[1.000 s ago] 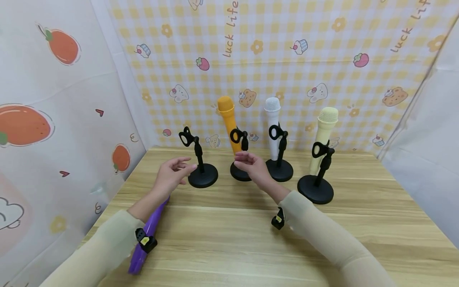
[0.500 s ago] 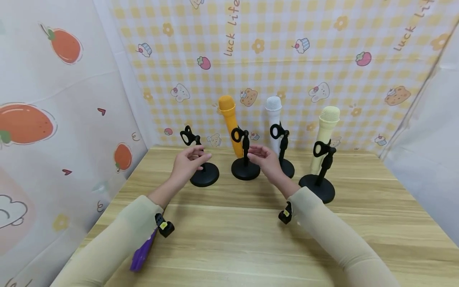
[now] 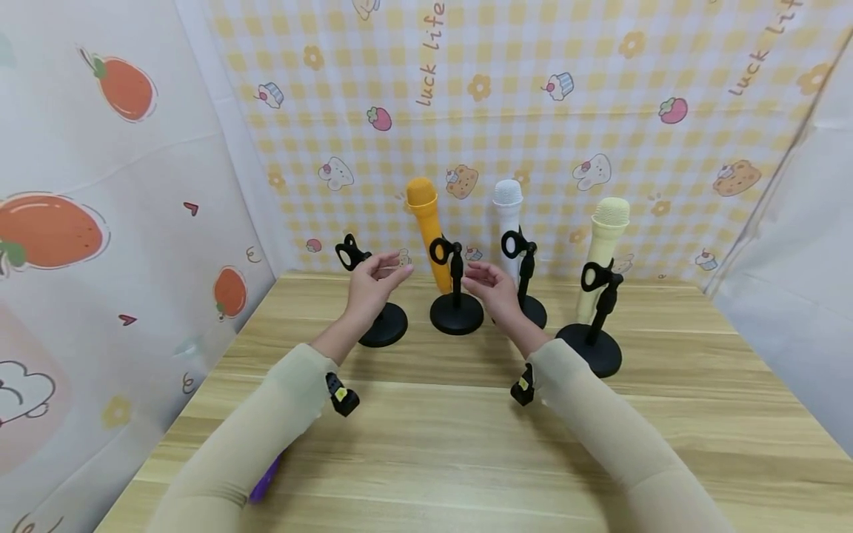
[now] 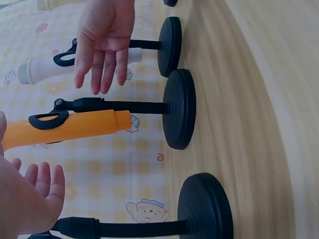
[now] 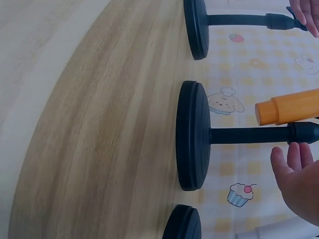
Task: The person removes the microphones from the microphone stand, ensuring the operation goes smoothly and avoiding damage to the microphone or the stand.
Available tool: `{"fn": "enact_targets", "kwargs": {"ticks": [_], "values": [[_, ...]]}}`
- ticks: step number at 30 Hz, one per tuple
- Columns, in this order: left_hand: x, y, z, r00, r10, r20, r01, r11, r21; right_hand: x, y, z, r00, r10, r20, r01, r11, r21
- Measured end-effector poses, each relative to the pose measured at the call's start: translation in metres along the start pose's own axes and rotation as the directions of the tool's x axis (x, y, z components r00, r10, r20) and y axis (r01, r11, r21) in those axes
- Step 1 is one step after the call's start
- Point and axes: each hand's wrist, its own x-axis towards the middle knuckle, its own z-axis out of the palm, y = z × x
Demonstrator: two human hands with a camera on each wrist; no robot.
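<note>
An orange microphone (image 3: 429, 222) leans in the clip of a black desk stand (image 3: 456, 314). My left hand (image 3: 373, 289) is to the left of that stand, fingers extended and holding nothing; in the head view it covers part of the leftmost stand (image 3: 383, 329), whose clip has no microphone. Just right of the orange microphone's stand is my right hand (image 3: 493, 292), its fingers loosely bent and nothing in its grasp. In the right wrist view these fingertips (image 5: 294, 154) lie close to the stand's post; whether they touch it I cannot tell.
A white microphone (image 3: 508, 207) and a pale yellow microphone (image 3: 603, 237) stand in black stands to the right. Part of a purple object (image 3: 266, 480) shows beneath my left sleeve on the wooden table (image 3: 433, 459). A checked cloth (image 3: 373, 148) hangs behind.
My left hand has moved right and away from me, across the leftmost stand. My right hand has shifted from in front of the orange microphone's stand to its right side.
</note>
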Motion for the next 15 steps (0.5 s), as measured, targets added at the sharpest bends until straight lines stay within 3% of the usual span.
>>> {"fn": "enact_targets", "kwargs": {"ticks": [9, 15], "values": [[0.018, -0.004, 0.013, 0.996, -0.017, -0.092, 0.011, 0.998, -0.069, 0.011, 0.006, 0.002, 0.999, 0.034, -0.005, -0.033, 0.999, 0.015], [0.029, -0.008, 0.019, 0.994, -0.027, -0.110, 0.016, 0.995, -0.101, 0.018, 0.008, 0.003, 0.998, 0.055, -0.011, -0.055, 0.998, 0.038]]}}
